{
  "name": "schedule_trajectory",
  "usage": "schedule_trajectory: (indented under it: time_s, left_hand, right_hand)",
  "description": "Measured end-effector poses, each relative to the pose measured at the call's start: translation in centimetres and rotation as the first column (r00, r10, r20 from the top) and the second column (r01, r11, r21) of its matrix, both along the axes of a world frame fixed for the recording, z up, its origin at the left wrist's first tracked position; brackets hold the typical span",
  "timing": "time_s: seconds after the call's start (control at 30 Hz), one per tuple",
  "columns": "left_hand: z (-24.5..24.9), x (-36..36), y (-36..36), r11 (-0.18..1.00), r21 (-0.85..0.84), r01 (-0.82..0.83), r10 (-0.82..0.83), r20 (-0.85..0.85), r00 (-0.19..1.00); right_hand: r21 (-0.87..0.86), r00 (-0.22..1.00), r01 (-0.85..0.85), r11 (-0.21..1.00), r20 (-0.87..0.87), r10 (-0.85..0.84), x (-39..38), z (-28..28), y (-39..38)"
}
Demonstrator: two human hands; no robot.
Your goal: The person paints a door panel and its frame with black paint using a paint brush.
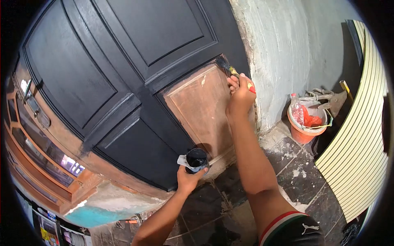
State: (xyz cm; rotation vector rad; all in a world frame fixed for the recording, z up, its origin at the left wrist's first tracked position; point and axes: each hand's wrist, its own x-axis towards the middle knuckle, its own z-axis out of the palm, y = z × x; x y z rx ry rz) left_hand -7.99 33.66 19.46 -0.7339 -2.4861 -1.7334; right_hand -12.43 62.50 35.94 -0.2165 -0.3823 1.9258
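Note:
My right hand (242, 96) is closed round the handle of a paintbrush (232, 70). The dark bristles touch the top right corner of a bare brown panel (201, 106) in the door. Most of the door (156, 28) around that panel is coated black. Lower down, my left hand (188, 178) holds a small paint cup (197, 160), dark inside, with a whitish flap at its left rim. The cup is just in front of the panel's lower edge.
An orange bucket (303, 133) with a plastic bottle and red plastic stands against the grey wall (283, 49). Ribbed cream panels (353, 135) lean at the right. Dark floor tiles (295, 168) carry white splatters. A wood-framed window (37, 156) is at the left.

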Motion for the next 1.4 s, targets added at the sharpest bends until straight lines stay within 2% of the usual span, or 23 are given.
schedule_trajectory:
  time_s: [0.1, 0.2, 0.33, 0.43, 0.53, 0.67, 0.77, 0.87, 0.9, 1.0, 1.03, 1.13, 1.17, 1.2, 1.27, 1.3, 1.33, 1.4]
  left_hand:
    - [-0.3, 0.1, -0.5, 0.999, -0.037, 0.020, -0.022, -0.040, 0.999]
    - [-1.5, -0.6, -1.0, 0.998, 0.040, 0.053, -0.054, 0.043, 0.998]
    - [-1.8, -0.9, -1.2, 0.999, 0.022, 0.041, -0.042, 0.065, 0.997]
    - [-1.9, -0.7, -1.2, 0.999, 0.010, 0.042, -0.042, 0.088, 0.995]
    - [-2.6, -0.9, -1.0, 0.997, 0.037, 0.066, -0.070, 0.117, 0.991]
    - [-3.4, -1.3, -0.9, 0.997, 0.051, 0.066, -0.070, 0.094, 0.993]
    - [-2.8, -0.8, -0.5, 0.999, 0.004, 0.051, -0.052, 0.069, 0.996]
    - [-2.9, -0.7, -0.3, 0.998, 0.013, 0.063, -0.064, 0.081, 0.995]
    - [-3.0, -0.8, -0.4, 0.997, 0.031, 0.069, -0.072, 0.091, 0.993]
    - [-3.5, -1.0, -0.6, 0.999, 0.003, 0.042, -0.042, 0.086, 0.995]
    - [-3.7, -1.0, -0.7, 0.998, 0.012, 0.054, -0.055, 0.090, 0.994]
    - [-4.0, -0.9, -1.1, 0.998, 0.016, 0.065, -0.066, 0.094, 0.993]
    - [-4.1, -1.0, -1.2, 0.998, -0.001, 0.063, -0.063, 0.086, 0.994]
    - [-4.1, -1.0, -1.3, 0.998, -0.019, 0.064, -0.063, 0.077, 0.995]
    - [-4.0, -0.9, -1.2, 0.998, -0.045, 0.032, -0.030, 0.048, 0.998]
    - [-3.9, -0.8, -1.1, 0.998, -0.055, 0.015, -0.013, 0.031, 0.999]
    - [-3.6, -0.8, -1.0, 0.999, -0.048, 0.023, -0.021, 0.044, 0.999]
    - [-3.0, -0.5, -1.1, 0.999, -0.033, 0.038, -0.035, 0.073, 0.997]
  right_hand:
    - [0.035, 0.999, 0.046, 0.998, -0.023, -0.046, -1.7, -0.2, 0.5]
    - [0.149, 0.998, -0.053, 0.987, -0.008, 0.055, -2.4, -0.9, 0.5]
    - [0.028, 0.999, 0.048, 0.998, 0.008, -0.048, -1.7, -1.1, 1.1]
    - [0.081, 0.998, 0.056, 0.995, 0.010, -0.057, -2.2, -1.1, 1.4]
    - [0.197, 0.997, -0.080, 0.977, 0.029, 0.076, -2.1, -1.3, 0.6]
    - [0.072, 0.995, 0.098, 0.993, 0.020, -0.099, -1.8, -1.2, 1.5]
    - [0.155, 0.999, 0.037, 0.987, 0.008, -0.039, -2.0, -0.7, 1.3]
    - [0.273, 0.987, -0.155, 0.949, 0.079, 0.139, -2.1, -1.5, 0.6]
    - [0.285, 0.992, -0.117, 0.951, 0.086, 0.096, -2.0, -1.6, 0.8]
    - [0.084, 0.998, 0.033, 0.996, -0.059, -0.028, -1.8, -1.0, 1.8]
    - [0.065, 0.995, 0.096, 0.993, 0.033, -0.099, -1.3, -0.4, 1.6]
    - [0.070, 0.998, 0.018, 0.997, 0.059, -0.022, -1.9, -0.1, -1.0]
    - [0.114, 0.998, -0.026, 0.993, 0.062, 0.018, -2.1, -0.3, -2.8]
    - [0.306, 0.990, 0.087, 0.948, 0.078, -0.116, -3.7, -1.7, -5.0]
    - [0.422, 0.997, 0.015, 0.906, 0.061, -0.044, -4.1, -2.4, -10.0]
    - [0.359, 0.986, -0.165, 0.919, 0.038, 0.162, -2.7, -1.6, -12.2]
    - [0.434, 0.981, -0.156, 0.887, -0.036, 0.190, -2.2, -1.5, -13.6]
    - [0.532, 0.948, -0.305, 0.790, 0.091, 0.304, -2.0, -1.7, -13.9]
